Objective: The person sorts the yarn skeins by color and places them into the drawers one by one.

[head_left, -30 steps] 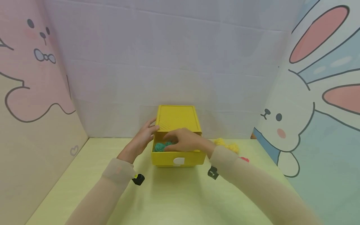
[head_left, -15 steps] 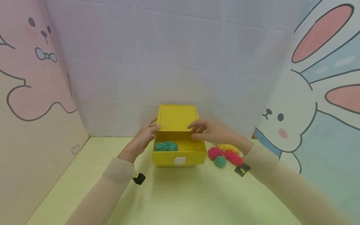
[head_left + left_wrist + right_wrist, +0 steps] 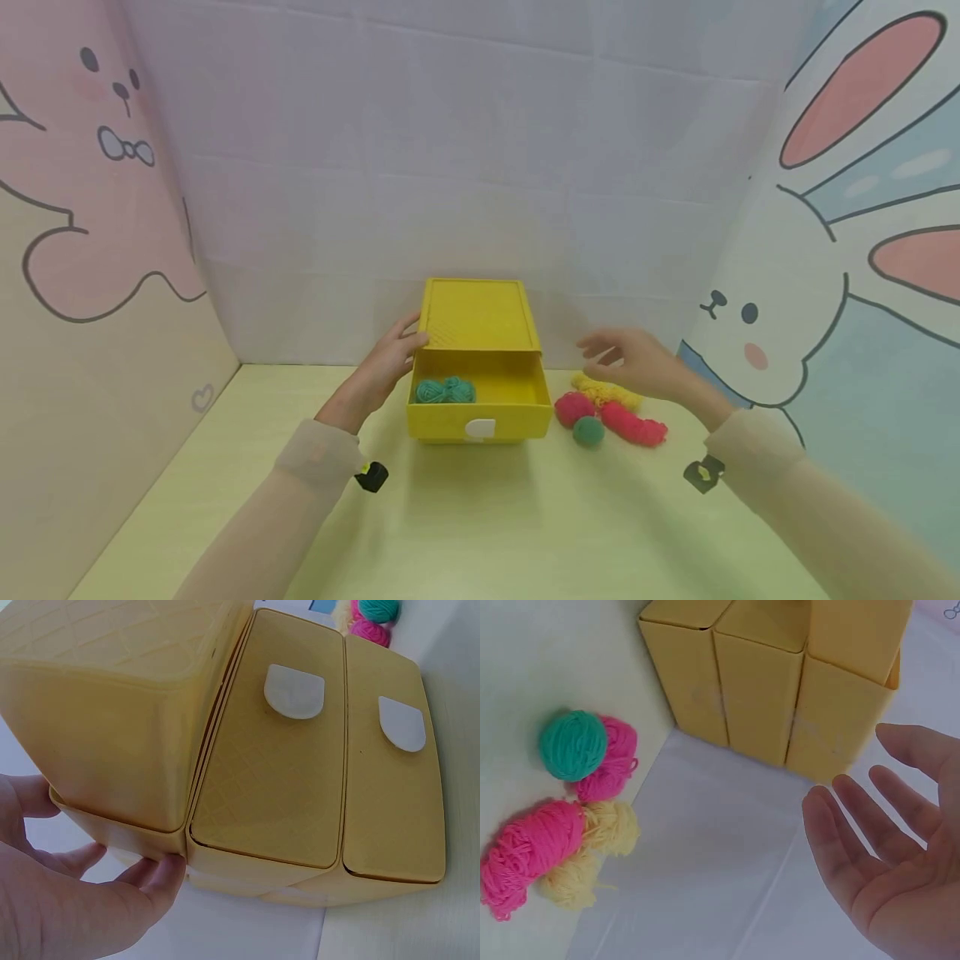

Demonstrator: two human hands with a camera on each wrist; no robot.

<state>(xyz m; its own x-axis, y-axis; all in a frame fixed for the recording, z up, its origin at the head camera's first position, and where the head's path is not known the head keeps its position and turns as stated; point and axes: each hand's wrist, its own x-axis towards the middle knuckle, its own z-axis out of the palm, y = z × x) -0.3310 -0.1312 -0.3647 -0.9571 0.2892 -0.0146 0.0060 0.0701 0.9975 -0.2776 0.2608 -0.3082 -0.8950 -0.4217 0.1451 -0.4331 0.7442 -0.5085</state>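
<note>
A yellow drawer cabinet (image 3: pixel 480 312) stands against the back wall with its top drawer (image 3: pixel 477 422) pulled out. Two teal yarn balls (image 3: pixel 446 391) lie inside that drawer, at its left. My left hand (image 3: pixel 381 371) rests on the cabinet's left side, thumb at the top edge; in the left wrist view the fingertips (image 3: pixel 171 874) touch the side wall. My right hand (image 3: pixel 633 362) hovers holding nothing, fingers loosely bent, right of the cabinet. Near it on the table are a magenta yarn ball (image 3: pixel 574 409), a green yarn ball (image 3: pixel 588 431), a pinkish-red skein (image 3: pixel 632 425) and yellow yarn (image 3: pixel 606 392).
Two lower drawers (image 3: pixel 274 772) with white tabs are shut, seen in the left wrist view. A pale cloth wall (image 3: pixel 480 167) rises behind the cabinet. Printed side panels with a bear (image 3: pixel 97 250) and a rabbit (image 3: pixel 772 333) flank the light table (image 3: pixel 480 525).
My right hand has moved out of the drawer and to the right, uncovering the teal yarn and the yarn on the table. The left hand has stayed on the cabinet.
</note>
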